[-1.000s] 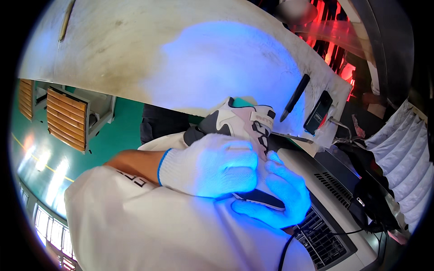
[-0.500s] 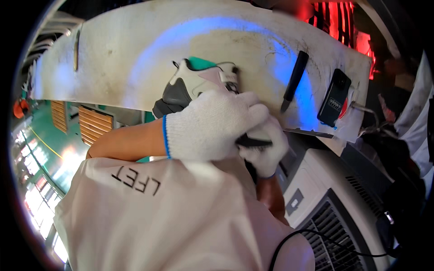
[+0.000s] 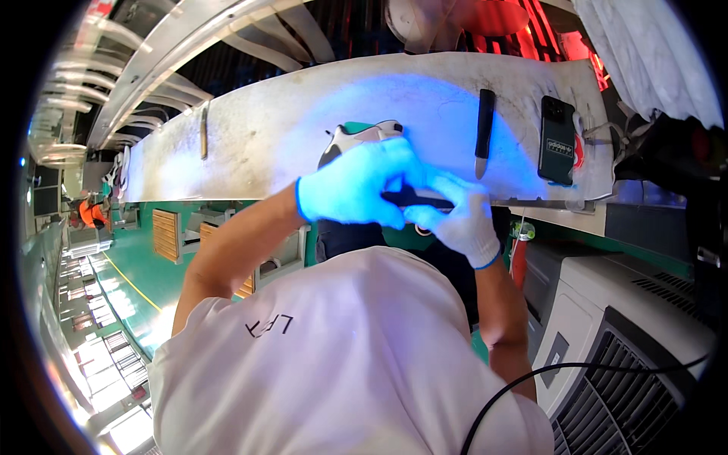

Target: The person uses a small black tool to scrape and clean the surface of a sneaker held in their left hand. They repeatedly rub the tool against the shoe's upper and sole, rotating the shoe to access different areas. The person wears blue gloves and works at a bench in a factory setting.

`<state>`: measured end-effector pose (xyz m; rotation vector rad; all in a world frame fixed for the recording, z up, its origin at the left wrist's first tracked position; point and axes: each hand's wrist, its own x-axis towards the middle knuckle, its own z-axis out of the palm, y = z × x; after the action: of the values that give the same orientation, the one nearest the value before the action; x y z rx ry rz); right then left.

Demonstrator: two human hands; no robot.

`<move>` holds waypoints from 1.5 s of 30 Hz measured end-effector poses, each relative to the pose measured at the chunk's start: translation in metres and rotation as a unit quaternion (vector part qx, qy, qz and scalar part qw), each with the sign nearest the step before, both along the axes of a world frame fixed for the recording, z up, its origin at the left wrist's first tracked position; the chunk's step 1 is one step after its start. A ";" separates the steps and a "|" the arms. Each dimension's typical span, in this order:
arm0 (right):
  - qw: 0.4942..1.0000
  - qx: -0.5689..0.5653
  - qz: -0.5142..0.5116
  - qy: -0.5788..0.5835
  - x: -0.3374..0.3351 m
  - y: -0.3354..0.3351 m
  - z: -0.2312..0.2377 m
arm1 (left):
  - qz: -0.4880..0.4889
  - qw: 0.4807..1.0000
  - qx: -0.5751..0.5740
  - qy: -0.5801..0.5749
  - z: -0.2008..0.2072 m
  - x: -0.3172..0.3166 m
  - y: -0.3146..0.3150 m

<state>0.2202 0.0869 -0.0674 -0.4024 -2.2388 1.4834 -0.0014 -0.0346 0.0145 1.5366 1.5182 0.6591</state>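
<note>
A white shoe with grey and green parts lies at the near side of the long worktable. My left hand, in a white knitted glove lit blue, covers its near part, fingers bent over it. Just right of it, my gloved right hand has its fingers closed at a slim dark thing. That dark piece sits between both hands, mostly hidden, and I cannot tell whether it belongs to the shoe. A knife with a black handle lies to the right of the shoe, its blade toward me.
A dark phone lies on the table's right end. A thin stick-like tool is at the far left. Below right stands a pale vented machine, with a black cable crossing before it. A red-lit rack is behind the table.
My view has shifted, showing more of the table's surroundings. My hands have come slightly apart, and blue light now falls on the gloves. Knife and phone still lie on the table.
</note>
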 end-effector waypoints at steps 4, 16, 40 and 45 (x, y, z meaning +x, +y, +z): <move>0.999 -0.005 -0.031 0.012 0.004 -0.005 -0.009 | 0.073 0.956 0.209 0.193 0.007 -0.018 -0.039; 0.999 0.049 -0.001 -0.005 0.001 -0.004 0.000 | 0.113 0.908 0.118 0.386 -0.023 0.027 -0.056; 0.970 0.222 0.055 -0.083 -0.033 0.000 0.034 | 0.091 0.985 0.083 0.123 -0.023 -0.013 -0.017; 0.975 0.044 0.044 -0.214 -0.046 0.000 0.058 | 0.013 0.983 -0.019 0.182 -0.006 -0.021 -0.001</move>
<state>0.1739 0.0870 -0.0089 -0.6550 -2.6767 1.4402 -0.0226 -0.0358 0.0082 1.6748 1.8101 0.3716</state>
